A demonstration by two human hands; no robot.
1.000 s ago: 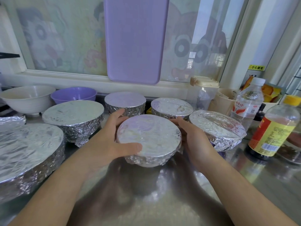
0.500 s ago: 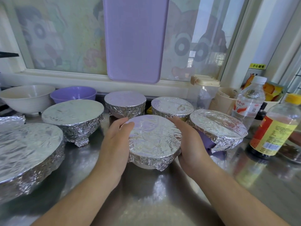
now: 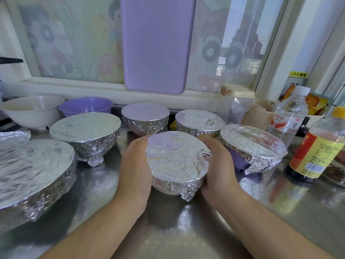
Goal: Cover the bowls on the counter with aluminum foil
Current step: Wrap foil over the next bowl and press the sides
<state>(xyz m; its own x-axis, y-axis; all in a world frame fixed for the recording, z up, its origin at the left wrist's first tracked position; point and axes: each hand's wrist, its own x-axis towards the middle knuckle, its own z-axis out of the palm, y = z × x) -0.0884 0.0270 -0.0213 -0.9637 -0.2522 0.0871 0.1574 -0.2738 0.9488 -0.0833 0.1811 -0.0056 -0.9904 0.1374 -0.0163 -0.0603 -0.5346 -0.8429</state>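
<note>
**Head cam: both hands wrapped around the foil-covered bowl in the middle**

Left hand (image 3: 135, 171) and right hand (image 3: 219, 165) are cupping the front bowl (image 3: 177, 161) from either side, each grip curled snug against its foil-wrapped wall. It's sitting tilted on the steel surface (image 3: 186, 230), foil (image 3: 175, 152) stretched flat over the top and crimped down the sides. Other wrapped bowls are sitting around it: a big one (image 3: 31, 169) far left, another (image 3: 85, 131) behind that, two at the back, one (image 3: 252, 146) just right. White bowl (image 3: 33, 111) and purple bowl (image 3: 85, 106) are sitting uncovered at back left.
</note>
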